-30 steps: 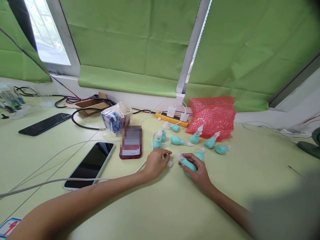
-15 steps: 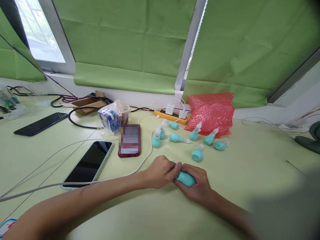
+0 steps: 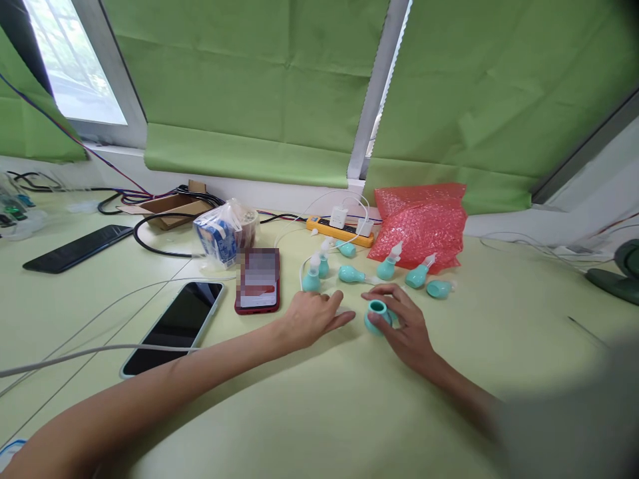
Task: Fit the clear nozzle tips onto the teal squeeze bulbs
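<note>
My right hand (image 3: 407, 329) grips a teal rubber bulb (image 3: 377, 315) that stands on the pale green table (image 3: 319, 412) with its open mouth up and no white tip on it. My left hand (image 3: 312, 318) lies palm down just left of the bulb, fingers stretched toward it, and nothing shows in it. Behind the hands are several more teal bulbs with white tips: one upright (image 3: 312, 279), one lying down (image 3: 352, 274), another upright (image 3: 417, 275).
A red phone (image 3: 258, 281) and a black phone (image 3: 174, 326) lie to the left, with a white cable (image 3: 100, 349) running across. Red bubble wrap (image 3: 422, 223), an orange power strip (image 3: 339, 231), a bagged blue carton (image 3: 224, 236) and a cardboard box (image 3: 172, 206) line the back.
The bulb lay on its side with both hands on it, my left pinching its tip. Now it stands upright farther back without the tip, and my left hand has come off it.
</note>
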The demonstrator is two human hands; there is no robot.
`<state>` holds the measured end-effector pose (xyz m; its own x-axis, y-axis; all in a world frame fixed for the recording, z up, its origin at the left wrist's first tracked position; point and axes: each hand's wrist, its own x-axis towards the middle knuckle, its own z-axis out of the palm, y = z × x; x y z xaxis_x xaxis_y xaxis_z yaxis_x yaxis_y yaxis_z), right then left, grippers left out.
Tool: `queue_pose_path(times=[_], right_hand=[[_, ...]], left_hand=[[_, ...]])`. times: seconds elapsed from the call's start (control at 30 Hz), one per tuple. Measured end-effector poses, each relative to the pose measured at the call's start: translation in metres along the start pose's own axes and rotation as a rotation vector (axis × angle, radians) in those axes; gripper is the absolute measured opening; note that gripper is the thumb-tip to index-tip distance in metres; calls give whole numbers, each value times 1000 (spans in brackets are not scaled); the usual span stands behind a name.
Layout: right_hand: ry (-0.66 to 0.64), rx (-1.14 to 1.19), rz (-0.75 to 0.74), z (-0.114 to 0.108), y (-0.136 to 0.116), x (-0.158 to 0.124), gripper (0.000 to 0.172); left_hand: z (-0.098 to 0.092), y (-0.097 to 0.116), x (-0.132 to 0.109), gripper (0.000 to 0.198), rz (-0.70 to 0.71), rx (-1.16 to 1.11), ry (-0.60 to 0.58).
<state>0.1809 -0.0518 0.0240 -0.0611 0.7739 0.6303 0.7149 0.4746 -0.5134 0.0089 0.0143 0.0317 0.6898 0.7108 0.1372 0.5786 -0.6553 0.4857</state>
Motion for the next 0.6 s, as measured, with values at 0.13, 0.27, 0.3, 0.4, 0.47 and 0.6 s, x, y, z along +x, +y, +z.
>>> queue_pose_path(times=[0.13, 0.27, 0.3, 0.4, 0.47, 0.6], right_hand=[[-17, -86, 109, -1, 19, 9, 32], [-80, -92, 153, 4, 28, 8, 30], [-90, -114, 157, 6, 29, 8, 29], [-92, -200, 131, 7, 29, 9, 28], [-43, -230, 53, 2, 21, 11, 28], [111, -182, -24, -15, -13, 9, 26]], left_hand=[[3, -10, 3, 28, -20, 309, -3], [3, -14, 4, 29, -8, 357, 5], [-1, -11, 4, 29, 0, 358, 9], [-24, 14, -5, 24, 54, 314, 18], [-51, 38, -22, 24, 192, 56, 28], [-93, 66, -77, 32, 320, -372, 12]])
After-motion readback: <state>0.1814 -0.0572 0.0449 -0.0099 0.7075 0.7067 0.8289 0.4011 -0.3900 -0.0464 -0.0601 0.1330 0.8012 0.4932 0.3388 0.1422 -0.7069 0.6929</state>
